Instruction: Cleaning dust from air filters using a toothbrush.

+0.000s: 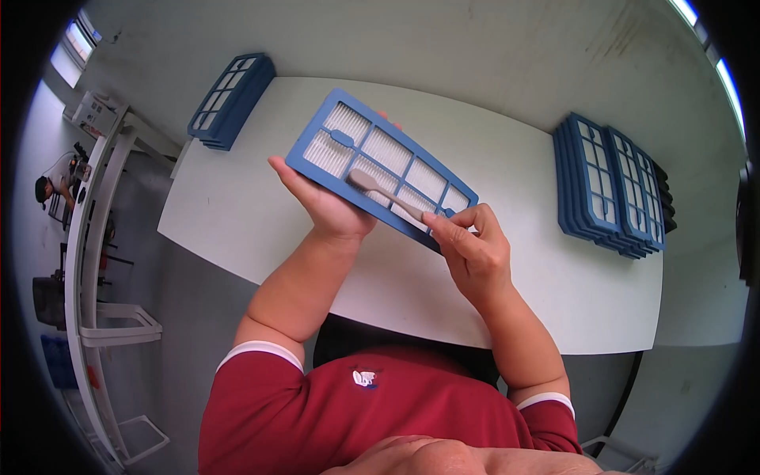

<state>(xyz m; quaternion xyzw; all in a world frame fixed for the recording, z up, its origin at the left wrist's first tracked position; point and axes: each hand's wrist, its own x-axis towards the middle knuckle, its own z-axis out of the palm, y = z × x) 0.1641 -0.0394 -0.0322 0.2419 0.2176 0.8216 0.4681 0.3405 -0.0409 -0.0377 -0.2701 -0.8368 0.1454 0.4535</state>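
Note:
A blue-framed pleated air filter [383,148] is held tilted above the white table, its white pleats showing between the frame's bars. My left hand [338,211] supports it from beneath, thumb along the near left edge and fingertips showing past the far edge. My right hand [481,255] pinches the handle of a taupe, brush-like tool [389,195] with a rounded oval head. That head lies over the lower row of pleats; bristles cannot be seen. The fingers of my right hand are also close to the filter's right end.
On the white table [564,297], a stack of blue filters [231,98] stands at the far left corner. Several stacked filters [602,184] are at the right, dark pieces [666,196] behind them. Left of the table are a white rack [89,237] and, farther off, a person [56,187].

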